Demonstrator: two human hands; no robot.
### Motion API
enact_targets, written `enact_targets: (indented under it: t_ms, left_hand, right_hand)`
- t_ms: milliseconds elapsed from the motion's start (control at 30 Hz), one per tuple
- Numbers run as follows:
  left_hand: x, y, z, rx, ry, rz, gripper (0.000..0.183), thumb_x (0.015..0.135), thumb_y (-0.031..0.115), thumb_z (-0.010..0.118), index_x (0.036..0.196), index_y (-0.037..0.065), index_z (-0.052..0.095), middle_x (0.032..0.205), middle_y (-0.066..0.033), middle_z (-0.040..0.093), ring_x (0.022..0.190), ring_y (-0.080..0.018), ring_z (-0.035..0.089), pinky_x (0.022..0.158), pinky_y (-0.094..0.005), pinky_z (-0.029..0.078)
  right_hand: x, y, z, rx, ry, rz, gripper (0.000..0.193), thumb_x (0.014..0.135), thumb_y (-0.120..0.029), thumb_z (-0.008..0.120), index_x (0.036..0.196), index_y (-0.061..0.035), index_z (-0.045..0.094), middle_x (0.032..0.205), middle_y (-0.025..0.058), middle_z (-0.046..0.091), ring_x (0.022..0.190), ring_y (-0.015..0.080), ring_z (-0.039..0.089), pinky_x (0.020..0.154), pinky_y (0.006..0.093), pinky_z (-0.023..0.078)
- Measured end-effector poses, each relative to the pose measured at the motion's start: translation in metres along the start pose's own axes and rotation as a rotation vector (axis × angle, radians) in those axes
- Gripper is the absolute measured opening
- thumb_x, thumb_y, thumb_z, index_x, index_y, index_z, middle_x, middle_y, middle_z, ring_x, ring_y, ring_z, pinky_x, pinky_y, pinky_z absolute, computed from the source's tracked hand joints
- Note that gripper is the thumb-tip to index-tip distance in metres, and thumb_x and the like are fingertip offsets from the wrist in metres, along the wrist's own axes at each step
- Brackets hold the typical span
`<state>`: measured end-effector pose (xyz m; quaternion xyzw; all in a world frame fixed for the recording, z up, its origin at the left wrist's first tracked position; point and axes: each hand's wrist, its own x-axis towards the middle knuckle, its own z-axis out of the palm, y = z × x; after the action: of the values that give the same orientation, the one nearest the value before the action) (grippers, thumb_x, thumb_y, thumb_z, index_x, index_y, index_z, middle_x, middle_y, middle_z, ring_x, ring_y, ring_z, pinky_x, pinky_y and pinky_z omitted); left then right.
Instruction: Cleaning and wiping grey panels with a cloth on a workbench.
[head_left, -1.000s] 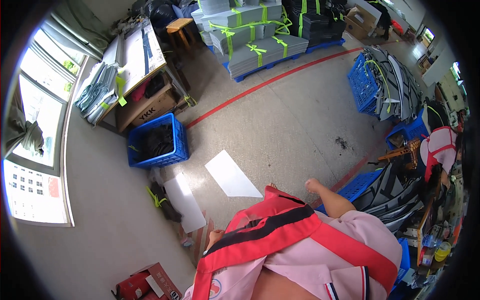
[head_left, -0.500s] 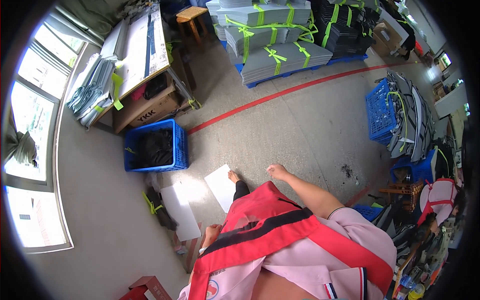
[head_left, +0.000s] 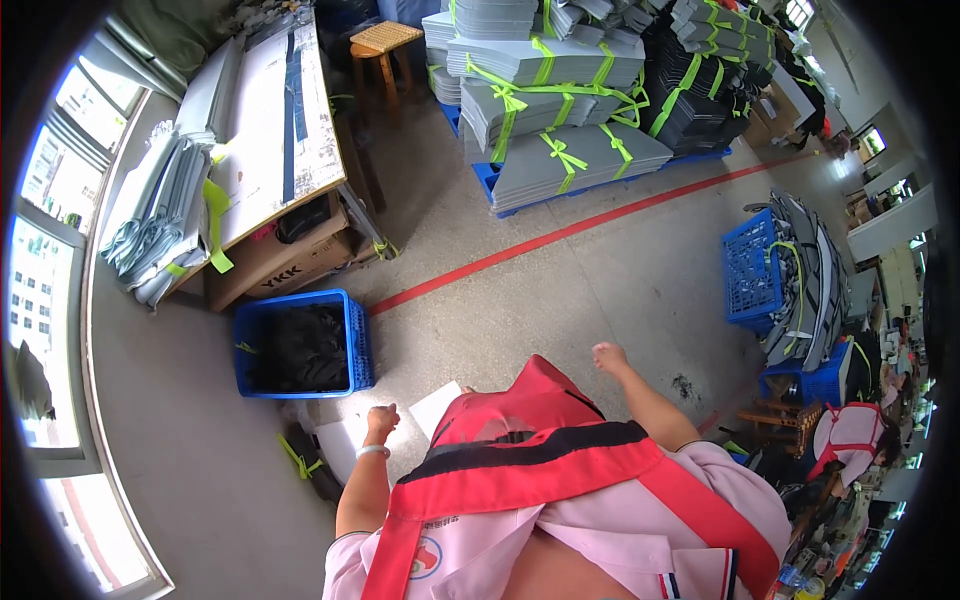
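My left hand [head_left: 381,418] hangs in front of me at the left, fingers curled into a loose fist, a pale bracelet [head_left: 373,451] on its wrist. Below it on the floor lie two white sheets, one at the left [head_left: 340,440] and another [head_left: 432,408] partly covered by my red apron [head_left: 535,425]. Nothing shows in either hand. To the right of the apron, my right hand [head_left: 608,358] is held out over the bare floor, its fingers folded in. The hand nearest the blue crate [head_left: 361,345] of dark cloth is my left.
A worktable [head_left: 265,110] with grey bundles stands left, a cardboard box [head_left: 290,270] beneath. Ahead are a wooden stool [head_left: 387,40] and tied grey stacks [head_left: 580,160] on a blue pallet. A red floor line [head_left: 540,244] crosses ahead. Right are another crate [head_left: 752,270] and a seated person [head_left: 850,440].
My left hand has come away from the apron's side and swung forward. My right hand has moved rightward. The view has shifted, and my foot on the white sheet is now mostly hidden by the apron.
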<state>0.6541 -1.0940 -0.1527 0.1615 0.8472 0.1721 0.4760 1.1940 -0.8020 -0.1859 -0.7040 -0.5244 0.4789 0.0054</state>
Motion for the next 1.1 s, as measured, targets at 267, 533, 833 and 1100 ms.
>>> enact_targets:
  t_ms: [267, 533, 833, 1100]
  left_hand:
    - [0.075, 0.104, 0.011, -0.236, -0.047, 0.099, 0.017, 0.091, 0.017, 0.061, 0.093, 0.001, 0.069, 0.080, -0.0069, 0.068, 0.064, -0.0144, 0.064, 0.056, -0.0275, 0.052]
    - [0.052, 0.120, 0.040, 0.304, 0.186, -0.108, 0.053, 0.092, 0.047, 0.055, 0.079, 0.000, 0.074, 0.076, -0.0153, 0.072, 0.073, -0.0269, 0.072, 0.077, -0.0355, 0.053]
    - [0.069, 0.244, 0.032, -0.231, 0.190, -0.192, 0.036, 0.091, 0.030, 0.058, 0.086, -0.003, 0.071, 0.078, -0.0154, 0.071, 0.069, -0.0213, 0.069, 0.064, -0.0360, 0.056]
    - [0.133, 0.303, 0.020, -0.183, 0.227, -0.104, 0.041, 0.086, 0.038, 0.061, 0.078, 0.000, 0.073, 0.076, -0.0178, 0.071, 0.078, -0.0322, 0.070, 0.079, -0.0412, 0.054]
  right_hand:
    - [0.053, -0.099, 0.005, 0.059, -0.372, -0.087, 0.017, 0.090, -0.019, 0.060, 0.104, -0.0100, 0.066, 0.079, 0.0041, 0.066, 0.063, 0.0133, 0.061, 0.054, 0.0294, 0.050]
    - [0.221, -0.129, -0.081, -0.236, -0.374, 0.041, 0.015, 0.090, -0.018, 0.058, 0.098, -0.0097, 0.067, 0.075, 0.0052, 0.066, 0.061, 0.0162, 0.063, 0.054, 0.0316, 0.051]
    - [0.356, -0.387, -0.071, -0.204, -0.271, -0.268, 0.014, 0.091, -0.017, 0.059, 0.098, -0.0082, 0.067, 0.074, 0.0053, 0.066, 0.058, 0.0128, 0.060, 0.051, 0.0280, 0.050]
    - [0.304, -0.540, 0.059, -0.088, -0.722, -0.566, 0.022, 0.093, -0.017, 0.058, 0.112, -0.0074, 0.065, 0.086, 0.0029, 0.067, 0.067, 0.0079, 0.060, 0.058, 0.0236, 0.050]
